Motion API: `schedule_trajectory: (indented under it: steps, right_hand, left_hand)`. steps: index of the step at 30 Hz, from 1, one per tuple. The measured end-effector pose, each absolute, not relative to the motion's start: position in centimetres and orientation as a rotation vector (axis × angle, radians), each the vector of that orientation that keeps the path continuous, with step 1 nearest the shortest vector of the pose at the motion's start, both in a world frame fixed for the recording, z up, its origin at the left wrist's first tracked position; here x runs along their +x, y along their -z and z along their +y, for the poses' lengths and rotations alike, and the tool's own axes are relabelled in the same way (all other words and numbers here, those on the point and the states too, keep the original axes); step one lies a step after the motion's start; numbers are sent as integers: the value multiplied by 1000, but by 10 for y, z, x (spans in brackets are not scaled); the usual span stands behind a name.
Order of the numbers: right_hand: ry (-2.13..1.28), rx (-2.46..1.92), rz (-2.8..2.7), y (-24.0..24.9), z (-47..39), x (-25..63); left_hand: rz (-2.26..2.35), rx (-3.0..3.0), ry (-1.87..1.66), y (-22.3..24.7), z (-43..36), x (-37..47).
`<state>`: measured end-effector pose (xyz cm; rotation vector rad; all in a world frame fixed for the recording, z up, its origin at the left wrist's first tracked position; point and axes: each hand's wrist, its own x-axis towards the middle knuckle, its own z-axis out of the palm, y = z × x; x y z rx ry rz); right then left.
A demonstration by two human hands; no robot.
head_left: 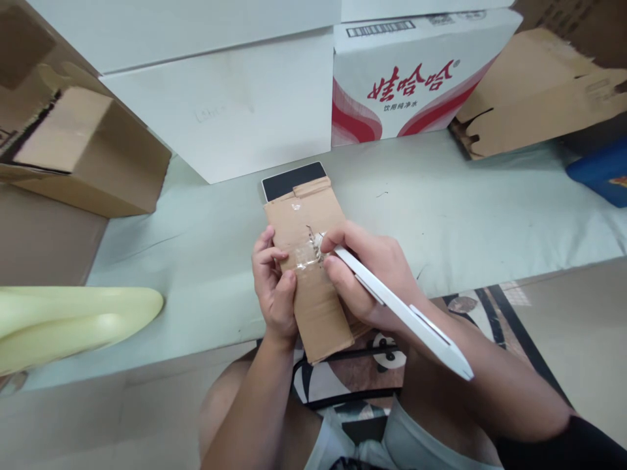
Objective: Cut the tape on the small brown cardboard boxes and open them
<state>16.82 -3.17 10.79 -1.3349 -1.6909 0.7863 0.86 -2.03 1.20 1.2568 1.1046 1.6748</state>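
My left hand grasps the cardboard piece along its left side, the thumb pressed on its upper face. My right hand is closed around the white tool, which slants back over the forearm; the fingertips meet the cardboard at its clear tape. The cardboard piece lies across the middle of the near edge of the counter, its near end projecting beyond that edge. A dark panel with a white rim shows at its far end. White boxes, one with red lettering, line the far edge. A brown carton occupies the far left corner; a pale yellow object, the near left.
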Motion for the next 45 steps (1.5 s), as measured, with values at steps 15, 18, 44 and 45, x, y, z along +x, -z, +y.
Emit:
schedule_trajectory:
  steps: [15,18,44,45]
  right_hand:
    - [-782,-1326,-1701,-108,-32,168]
    - [-785,-1315,-1707,-110,-31,169]
    - [-782,-1322,-1700,-109,-32,168]
    - [-787,-1326,-1698,-109,-32,168]
  left_hand:
    - [1107,1258,-1672,-12,-20,10]
    - [1111,1252,-1664,-13,-20,9]
    - [1105,1256,-1663,-12,-20,9]
    - [1114,1257,-1656,-13,-20,9]
